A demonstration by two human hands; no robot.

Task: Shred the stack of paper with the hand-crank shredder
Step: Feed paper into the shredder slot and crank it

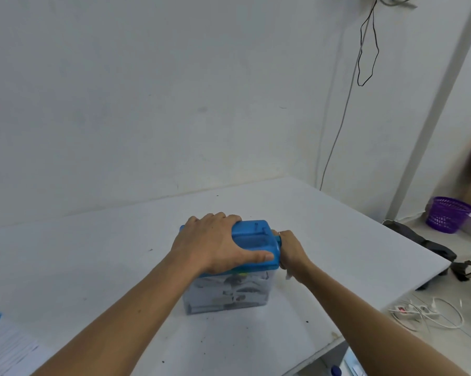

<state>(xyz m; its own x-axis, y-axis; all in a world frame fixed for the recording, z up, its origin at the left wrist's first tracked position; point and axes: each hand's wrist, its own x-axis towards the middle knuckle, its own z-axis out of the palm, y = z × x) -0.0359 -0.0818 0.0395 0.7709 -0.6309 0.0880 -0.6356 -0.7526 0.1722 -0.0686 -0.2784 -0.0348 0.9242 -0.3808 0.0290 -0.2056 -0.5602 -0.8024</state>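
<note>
To steady the blue-lidded, clear-binned plastic hand-crank shredder, the left hand clamps spread fingers and thumb over its top, while just beyond that thumb tip the right hand curls round the mostly hidden crank; the printed white paper stack lies well apart from both hands' fingers.

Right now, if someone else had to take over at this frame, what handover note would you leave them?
The left hand grips the blue top of the shredder, steadying it on the table.
The right hand is curled round the crank at the shredder's right side.
The clear bin underneath already holds shreds, so some paper is done.
Printed sheets lie at the table's near-left corner, not yet fed.
Next, probably: feed another sheet and crank.
</note>
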